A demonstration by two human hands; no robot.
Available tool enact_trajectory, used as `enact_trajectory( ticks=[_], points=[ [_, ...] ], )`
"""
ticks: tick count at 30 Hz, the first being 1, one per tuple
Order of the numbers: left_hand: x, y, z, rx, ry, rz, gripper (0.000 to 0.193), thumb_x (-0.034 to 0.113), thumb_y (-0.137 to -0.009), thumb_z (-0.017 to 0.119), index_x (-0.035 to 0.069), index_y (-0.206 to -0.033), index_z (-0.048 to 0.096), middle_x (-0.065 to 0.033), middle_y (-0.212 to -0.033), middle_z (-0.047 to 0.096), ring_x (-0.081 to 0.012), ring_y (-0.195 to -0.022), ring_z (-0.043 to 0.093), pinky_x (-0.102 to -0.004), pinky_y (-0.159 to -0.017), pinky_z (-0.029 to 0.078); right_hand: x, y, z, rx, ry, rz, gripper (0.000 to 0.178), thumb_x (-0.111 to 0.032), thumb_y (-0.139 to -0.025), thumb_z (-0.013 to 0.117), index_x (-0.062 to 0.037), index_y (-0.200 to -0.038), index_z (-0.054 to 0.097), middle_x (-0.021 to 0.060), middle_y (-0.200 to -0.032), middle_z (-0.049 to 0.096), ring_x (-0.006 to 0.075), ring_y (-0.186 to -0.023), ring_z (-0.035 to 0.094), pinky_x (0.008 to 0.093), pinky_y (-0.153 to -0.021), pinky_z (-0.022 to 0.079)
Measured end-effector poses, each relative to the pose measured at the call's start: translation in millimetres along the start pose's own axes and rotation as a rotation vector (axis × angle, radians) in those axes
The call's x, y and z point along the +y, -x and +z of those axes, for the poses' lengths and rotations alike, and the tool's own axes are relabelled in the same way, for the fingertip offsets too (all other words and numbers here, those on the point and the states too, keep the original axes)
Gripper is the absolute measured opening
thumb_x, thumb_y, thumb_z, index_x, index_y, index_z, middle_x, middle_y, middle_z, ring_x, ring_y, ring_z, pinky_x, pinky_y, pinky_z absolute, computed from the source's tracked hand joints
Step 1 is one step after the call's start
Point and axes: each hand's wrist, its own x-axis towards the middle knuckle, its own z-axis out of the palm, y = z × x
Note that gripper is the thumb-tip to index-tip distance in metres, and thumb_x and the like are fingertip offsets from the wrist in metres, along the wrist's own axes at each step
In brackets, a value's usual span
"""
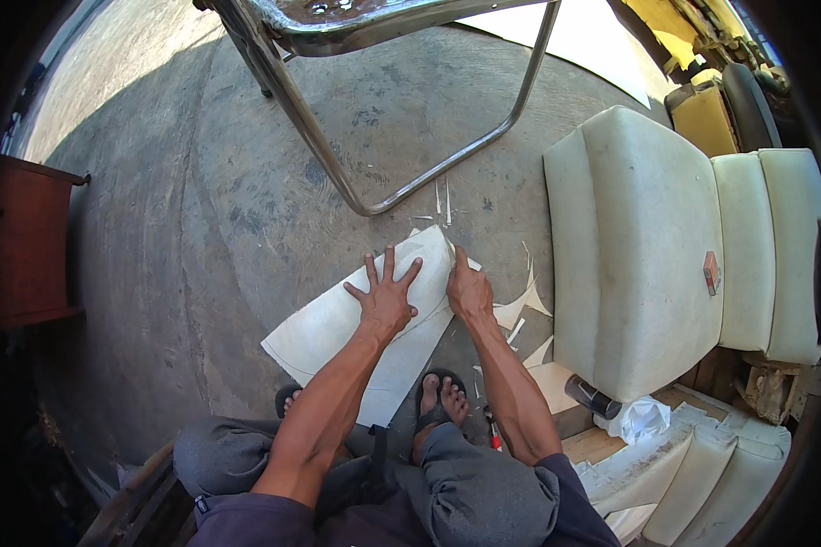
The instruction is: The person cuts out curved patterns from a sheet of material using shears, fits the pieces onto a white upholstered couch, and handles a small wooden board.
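A white sheet (315,333), cut to a curved outline, lies on the floor in front of my feet. Another pale piece (394,374) shows under it, reaching toward me. My left hand (388,299) rests flat on the upper sheet with its fingers spread. At the sheet's right edge, close to its far tip, my right hand (470,292) is closed in a fist. Whatever it grips is hidden by the fingers. Pale offcuts (524,299) and thin strips are scattered to the right of that hand.
A metal chair frame (324,150) stands ahead. Cream padded seats (648,246) line the right side, one bearing a small red box (711,273). Nearby are a dark cylindrical container (593,397), a white plastic bag (639,419) and a red-handled tool (495,441). A red cabinet (32,242) stands left.
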Motion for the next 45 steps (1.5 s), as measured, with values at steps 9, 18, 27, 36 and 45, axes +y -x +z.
enact_trajectory(
  ticks=[9,18,27,36,45],
  points=[
    [-4,3,0,0.018,-0.003,0.006,0.1,0.033,-0.077,0.085,0.045,-0.157,0.026,-0.009,-0.17,-0.001,-0.0478,-0.153,-0.001,-0.0875,-0.103,0.02,-13,4,-6,-0.018,-0.007,0.041,0.046,-0.022,-0.101,0.045,-0.0126,-0.146,0.045,0.0321,-0.094,0.07,0.0523,-0.092,0.068,0.0573,-0.085,0.053],
    [-7,2,4,0.036,-0.036,-0.007,0.099,0.039,-0.078,0.083,0.046,-0.157,0.024,-0.0051,-0.17,0.002,-0.0453,-0.154,0.0,-0.0867,-0.103,0.022,-14,8,-10,-0.044,0.095,0.01,0.042,-0.014,-0.096,0.044,-0.0085,-0.138,0.046,0.0355,-0.092,0.068,0.053,-0.091,0.068,0.0594,-0.081,0.053],
    [3,0,4,0.012,-0.018,-0.065,0.101,0.031,-0.078,0.081,0.049,-0.157,0.021,-0.0035,-0.17,-0.002,-0.0441,-0.154,-0.002,-0.0845,-0.104,0.026,-13,23,-18,-0.087,0.135,0.057,0.032,-0.013,-0.095,0.046,-0.0042,-0.126,0.05,0.0365,-0.094,0.068,0.0547,-0.093,0.067,0.0606,-0.081,0.053],
    [2,-2,5,0.007,-0.049,-0.061,0.099,0.032,-0.08,0.08,0.048,-0.158,0.021,-0.0059,-0.171,-0.001,-0.0464,-0.154,-0.001,-0.0846,-0.102,0.027,-10,43,-14,-0.118,0.099,0.121,0.031,-0.012,-0.093,0.049,0.001,-0.121,0.052,0.0372,-0.096,0.067,0.0538,-0.096,0.067,0.0595,-0.085,0.053],
    [18,-31,9,0.09,-0.126,-0.031,0.109,0.049,-0.074,0.084,0.042,-0.161,0.018,-0.0202,-0.169,-0.001,-0.0548,-0.147,0.018,-0.0762,-0.107,0.03,-3,31,-16,-0.052,0.053,0.126,0.034,-0.012,-0.092,0.05,0.0019,-0.122,0.054,0.0366,-0.098,0.068,0.0533,-0.096,0.067,0.0581,-0.085,0.053]
  ],
)
